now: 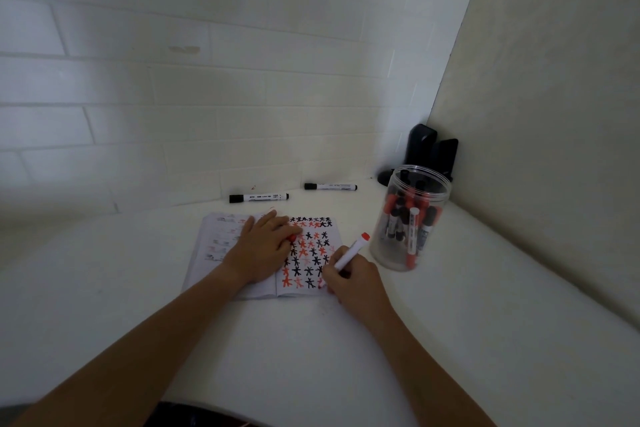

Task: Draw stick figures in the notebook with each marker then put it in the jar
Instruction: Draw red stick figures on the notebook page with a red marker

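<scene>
An open white paper notebook (263, 253) lies flat on the desk, its right page filled with rows of red and black stick figures. A white marker with a red end (351, 251) stands tilted over that page's lower right corner. A clear plastic jar (410, 218) stands upright just right of the notebook, holding many red and black markers. Two black-capped white markers (259, 198) (330, 186) lie beyond the notebook.

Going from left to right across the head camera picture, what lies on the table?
Notebook → left hand, flat on it → right hand holding a red marker → clear jar of markers.
</scene>
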`<state>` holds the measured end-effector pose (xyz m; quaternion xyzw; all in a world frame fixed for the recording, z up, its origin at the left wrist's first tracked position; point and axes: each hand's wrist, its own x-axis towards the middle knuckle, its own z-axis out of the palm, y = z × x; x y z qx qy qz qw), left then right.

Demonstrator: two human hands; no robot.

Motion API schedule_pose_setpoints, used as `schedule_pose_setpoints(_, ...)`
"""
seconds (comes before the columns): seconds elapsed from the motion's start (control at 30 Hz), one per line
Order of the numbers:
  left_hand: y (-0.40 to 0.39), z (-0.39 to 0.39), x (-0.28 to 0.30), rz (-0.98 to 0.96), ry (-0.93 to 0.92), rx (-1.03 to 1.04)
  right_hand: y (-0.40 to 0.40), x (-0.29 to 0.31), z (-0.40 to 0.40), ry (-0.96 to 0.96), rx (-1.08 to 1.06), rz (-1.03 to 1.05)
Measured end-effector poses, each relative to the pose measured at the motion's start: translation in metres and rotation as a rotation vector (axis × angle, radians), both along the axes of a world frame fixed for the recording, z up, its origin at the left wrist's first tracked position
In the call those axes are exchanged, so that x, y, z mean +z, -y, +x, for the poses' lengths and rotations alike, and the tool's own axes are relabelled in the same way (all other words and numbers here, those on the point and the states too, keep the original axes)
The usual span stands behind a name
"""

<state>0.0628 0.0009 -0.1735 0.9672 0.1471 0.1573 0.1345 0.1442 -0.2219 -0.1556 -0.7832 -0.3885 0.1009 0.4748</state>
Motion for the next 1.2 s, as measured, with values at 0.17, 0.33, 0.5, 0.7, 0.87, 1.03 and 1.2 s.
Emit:
schedule_pose_setpoints(0.17,0.002,0.000,0.003,-0.019,0.145,-0.039,0.000,0.006,-0.003,0.021,-0.012,0.169)
schedule_pose_setpoints(0.33,0.007,-0.006,0.008,-0.006,0.331,-0.145,0.005,0.008,0.000,-0.009,0.045,0.283)
schedule_pose_setpoints(0.5,0.013,-0.011,0.016,-0.117,0.317,-0.236,0.005,0.004,0.005,-0.115,0.085,0.316)
schedule_pose_setpoints(0.7,0.014,-0.011,0.018,-0.110,0.323,-0.320,-0.001,0.009,0.003,-0.193,0.132,0.342)
schedule_pose_setpoints(0.87,0.016,-0.009,0.018,-0.081,0.321,-0.390,-0.004,0.011,0.002,-0.139,0.137,0.298)
schedule_pose_setpoints(1.03,0.016,-0.008,0.019,-0.117,0.350,-0.373,-0.006,0.014,0.004,-0.100,0.056,0.340)
schedule_pose_setpoints(1.2,0.016,-0.009,0.019,-0.175,0.395,-0.292,-0.005,0.015,0.013,-0.191,0.046,0.324)
